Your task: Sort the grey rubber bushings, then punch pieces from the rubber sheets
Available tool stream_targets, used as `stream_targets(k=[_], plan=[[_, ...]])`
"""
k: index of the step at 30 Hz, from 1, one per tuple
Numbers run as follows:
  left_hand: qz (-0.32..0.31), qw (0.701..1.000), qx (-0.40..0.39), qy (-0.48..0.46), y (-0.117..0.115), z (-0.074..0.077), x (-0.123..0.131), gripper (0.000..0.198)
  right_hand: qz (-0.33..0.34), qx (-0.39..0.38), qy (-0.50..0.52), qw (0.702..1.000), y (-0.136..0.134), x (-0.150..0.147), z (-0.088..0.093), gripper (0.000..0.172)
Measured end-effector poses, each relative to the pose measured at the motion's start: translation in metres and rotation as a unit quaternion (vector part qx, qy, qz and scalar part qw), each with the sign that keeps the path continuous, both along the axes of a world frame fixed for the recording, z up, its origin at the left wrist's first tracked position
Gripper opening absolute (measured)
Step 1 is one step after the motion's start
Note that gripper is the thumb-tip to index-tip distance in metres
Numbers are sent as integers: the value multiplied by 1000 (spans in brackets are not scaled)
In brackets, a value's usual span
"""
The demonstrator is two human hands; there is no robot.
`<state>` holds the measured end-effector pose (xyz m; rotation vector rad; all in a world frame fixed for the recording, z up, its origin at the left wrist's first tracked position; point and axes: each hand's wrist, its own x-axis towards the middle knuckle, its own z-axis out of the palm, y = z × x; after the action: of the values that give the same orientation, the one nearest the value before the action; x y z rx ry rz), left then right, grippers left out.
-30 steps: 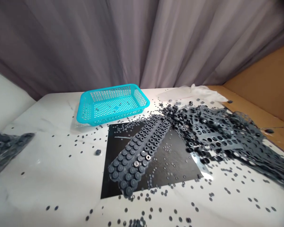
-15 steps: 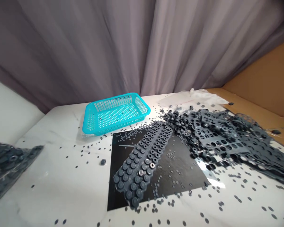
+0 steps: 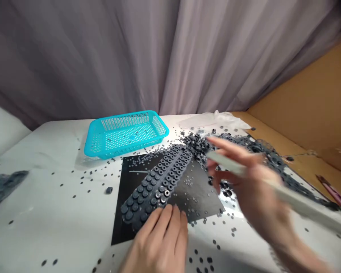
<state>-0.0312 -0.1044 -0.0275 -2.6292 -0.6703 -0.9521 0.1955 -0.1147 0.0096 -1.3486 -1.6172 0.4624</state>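
A dark grey rubber sheet with rows of round caps and ring-shaped pieces lies diagonally on a black mat. Stretched fingers of my left hand rest on its near end and hide part of it. To the right, my right hand, smeared by motion, grips a long pale stick that slants from the fingertips back past the wrist. Its exact kind is unclear. Behind that hand sits a heap of small black rubber pieces, beside perforated dark sheets partly hidden by the hand.
A turquoise basket with a few bits in it stands at the back. A clear bag of dark pieces is at left. Tiny dark discs are scattered over the white table. Clear plastic lies near the cardboard. A pinkish tool lies right.
Both hands have come into view: the left onto the sheet's near end, the right with a pale stick. The whole scene has shifted left in view.
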Motion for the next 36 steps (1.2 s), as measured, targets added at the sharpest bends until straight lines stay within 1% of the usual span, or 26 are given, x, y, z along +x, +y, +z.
stream_targets(k=[2, 4, 6, 8, 9, 13, 16, 18, 24, 30, 34, 36], plan=[[28, 998, 35, 45, -8, -21, 3, 34, 9, -17, -1, 1000, 11, -16, -9, 32], [60, 995, 41, 72, -13, -35, 2, 40, 11, -47, -4, 999, 22, -34, -22, 28], [90, 992, 32, 85, -16, -43, 0, 42, 19, -84, -26, 996, 27, -47, -36, 22], [108, 990, 20, 93, -17, -47, 1, 43, 50, -90, -72, 992, 28, -53, -45, 17], [114, 989, 15, 95, -18, -47, 3, 43, 69, -72, -98, 990, 28, -53, -48, 17], [120, 987, -4, 108, -22, -46, 6, 44, 133, 49, -177, 974, 25, -47, -57, 18], [124, 985, -15, 122, -25, -44, 7, 42, 179, 98, -211, 956, 25, -45, -61, 17], [126, 984, -21, 127, -26, -44, 7, 42, 196, 113, -230, 946, 25, -45, -62, 15], [120, 983, -41, 136, -28, -43, 6, 39, 212, 109, -284, 929, 24, -46, -61, 8], [137, 981, -56, 126, -29, -42, 8, 36, 220, 86, -317, 918, 27, -49, -57, 6], [126, 981, -68, 134, -29, -42, 7, 37, 217, 58, -338, 914, 28, -54, -52, 14], [124, 980, -67, 139, -29, -41, 7, 38, 219, 53, -337, 914, 28, -54, -51, 15]])
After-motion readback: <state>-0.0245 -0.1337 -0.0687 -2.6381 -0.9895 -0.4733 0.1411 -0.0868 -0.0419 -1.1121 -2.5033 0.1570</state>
